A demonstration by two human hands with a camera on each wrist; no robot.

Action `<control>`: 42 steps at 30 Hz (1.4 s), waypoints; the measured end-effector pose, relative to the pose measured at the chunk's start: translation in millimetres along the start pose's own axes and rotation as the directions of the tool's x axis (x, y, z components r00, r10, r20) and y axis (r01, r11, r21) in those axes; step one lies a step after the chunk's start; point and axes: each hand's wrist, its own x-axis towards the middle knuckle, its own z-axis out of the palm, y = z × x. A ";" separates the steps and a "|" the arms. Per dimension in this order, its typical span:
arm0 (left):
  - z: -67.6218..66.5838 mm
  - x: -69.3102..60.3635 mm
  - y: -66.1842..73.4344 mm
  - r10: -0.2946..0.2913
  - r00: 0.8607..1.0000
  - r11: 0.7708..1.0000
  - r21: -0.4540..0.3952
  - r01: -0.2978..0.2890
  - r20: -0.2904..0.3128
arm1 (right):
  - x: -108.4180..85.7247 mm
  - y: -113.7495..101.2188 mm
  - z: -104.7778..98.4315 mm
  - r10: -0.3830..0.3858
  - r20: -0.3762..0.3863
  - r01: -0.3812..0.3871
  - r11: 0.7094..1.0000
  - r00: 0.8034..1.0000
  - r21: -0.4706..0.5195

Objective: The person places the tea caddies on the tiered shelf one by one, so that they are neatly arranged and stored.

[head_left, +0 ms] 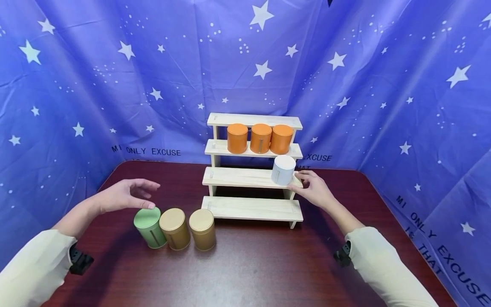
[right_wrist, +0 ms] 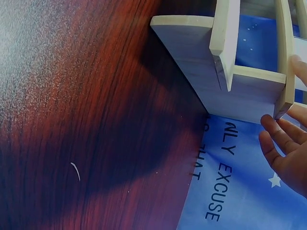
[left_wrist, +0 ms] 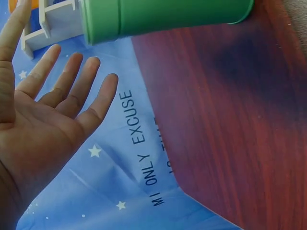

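Observation:
A white canister point(head_left: 283, 170) stands upright near the right end of the second step from the bottom of a pale wooden stepped rack point(head_left: 251, 208). My right hand point(head_left: 314, 188) is at its right side, thumb near the canister's base and the other fingers loosely bent beside the shelf end; whether they touch it is hard to tell. On the left, my left hand point(head_left: 126, 195) hovers over a green canister point(head_left: 150, 228), its thumb by the lid. In the left wrist view the fingers point(left_wrist: 91, 81) are spread, with nothing in the palm.
Two gold canisters point(head_left: 175, 230) point(head_left: 203, 230) stand beside the green one on the dark red table point(head_left: 249, 273). Three orange canisters point(head_left: 261, 139) line the rack's third step. A blue star-patterned cloth point(head_left: 215, 55) hangs behind and around the table.

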 end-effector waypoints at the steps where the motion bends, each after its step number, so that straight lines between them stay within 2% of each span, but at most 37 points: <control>1: 1.7 -1.3 -0.7 -0.003 1.000 1.000 0.004 0.003 0.005 | 0.2 -0.1 0.3 -0.003 0.000 0.003 1.000 1.000 0.002; 10: 15.3 -13.1 -6.4 0.037 0.998 0.999 0.035 -0.039 0.054 | 0.1 -2.5 -1.0 -0.010 0.011 0.010 1.000 1.000 0.001; 13: 20.7 -15.7 -8.6 0.037 0.998 0.999 0.018 -0.038 0.057 | 0.0 -3.7 -2.1 -0.008 0.016 0.008 1.000 1.000 -0.002; 20: 28.2 -18.0 -12.2 0.083 0.993 0.996 -0.023 -0.082 0.080 | 0.1 -4.0 -3.3 -0.006 0.019 0.006 1.000 1.000 -0.007; 26: 33.0 -21.3 -14.1 0.069 0.995 0.997 -0.026 -0.067 0.077 | 0.3 -3.7 -3.1 -0.007 0.023 0.007 1.000 1.000 -0.008; 32: 37.3 -24.3 -15.0 0.079 0.996 0.997 -0.002 -0.079 0.050 | 0.6 -3.9 -2.9 0.002 0.020 -0.003 1.000 1.000 0.002; 42: 49.1 -26.6 -23.9 0.149 0.989 0.989 -0.025 -0.148 0.005 | 0.2 -2.6 -1.7 0.002 0.023 -0.002 1.000 1.000 0.005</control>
